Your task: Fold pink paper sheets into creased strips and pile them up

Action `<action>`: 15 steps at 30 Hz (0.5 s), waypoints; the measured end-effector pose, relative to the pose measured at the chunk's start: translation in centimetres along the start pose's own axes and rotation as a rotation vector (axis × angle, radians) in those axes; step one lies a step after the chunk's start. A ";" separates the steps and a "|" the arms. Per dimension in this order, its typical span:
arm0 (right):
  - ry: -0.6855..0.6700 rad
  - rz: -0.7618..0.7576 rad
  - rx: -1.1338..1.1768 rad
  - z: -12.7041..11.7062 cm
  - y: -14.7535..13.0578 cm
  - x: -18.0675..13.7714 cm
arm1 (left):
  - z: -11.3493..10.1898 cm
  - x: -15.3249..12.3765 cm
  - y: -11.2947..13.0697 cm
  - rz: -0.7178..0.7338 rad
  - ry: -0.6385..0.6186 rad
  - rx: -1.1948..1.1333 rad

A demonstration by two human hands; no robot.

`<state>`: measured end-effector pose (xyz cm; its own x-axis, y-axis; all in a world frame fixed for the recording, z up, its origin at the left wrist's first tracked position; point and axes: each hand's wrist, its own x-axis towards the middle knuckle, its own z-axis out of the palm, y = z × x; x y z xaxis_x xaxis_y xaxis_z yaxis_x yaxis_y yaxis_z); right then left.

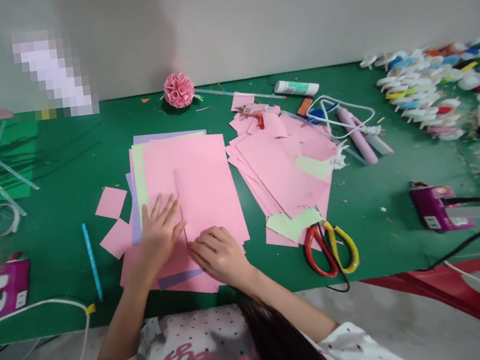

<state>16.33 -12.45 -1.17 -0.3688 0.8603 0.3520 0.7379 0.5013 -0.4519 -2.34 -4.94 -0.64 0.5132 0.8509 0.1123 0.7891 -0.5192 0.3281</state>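
A stack of pink paper (195, 150), with green and purple sheets showing beneath, lies before me. On top is a pink sheet (212, 200) whose left edge runs up the middle of the stack. My left hand (161, 230) rests flat beside that edge, fingers spread. With its fingers curled together, my right hand (221, 255) holds the sheet's lower left corner; its thumb is hidden. Left of the stack are two small pink paper squares (111, 202) and a blue pen (92, 263). Scissors (321, 251) with one red and one yellow handle lie to the right.
Pink and green paper scraps (273, 164) pile up on the right, a glue gun (258, 108) on them. Behind are a pink paper ball (179, 90) and a glue stick (296, 88). Bottle caps (425, 95) fill the far right. A purple box (438, 208) has cables.
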 end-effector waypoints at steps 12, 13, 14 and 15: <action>-0.114 0.254 0.292 -1.4 1.5 2.4 | 0.0 -2.0 2.1 0.107 0.137 0.038; -0.145 0.278 0.281 -1.5 1.9 3.2 | 0.0 -2.6 2.4 0.088 0.152 0.043; -0.168 0.297 0.244 -1.5 2.2 4.0 | 0.1 -3.1 2.7 0.068 0.149 0.048; -0.189 0.305 0.200 -1.5 2.5 4.8 | 0.2 -3.6 3.0 0.054 0.143 0.054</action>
<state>17.22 -7.17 0.60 -0.2614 0.9648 0.0288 0.7122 0.2129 -0.6689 -1.72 -9.55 -0.23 0.5053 0.8222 0.2618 0.7806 -0.5649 0.2675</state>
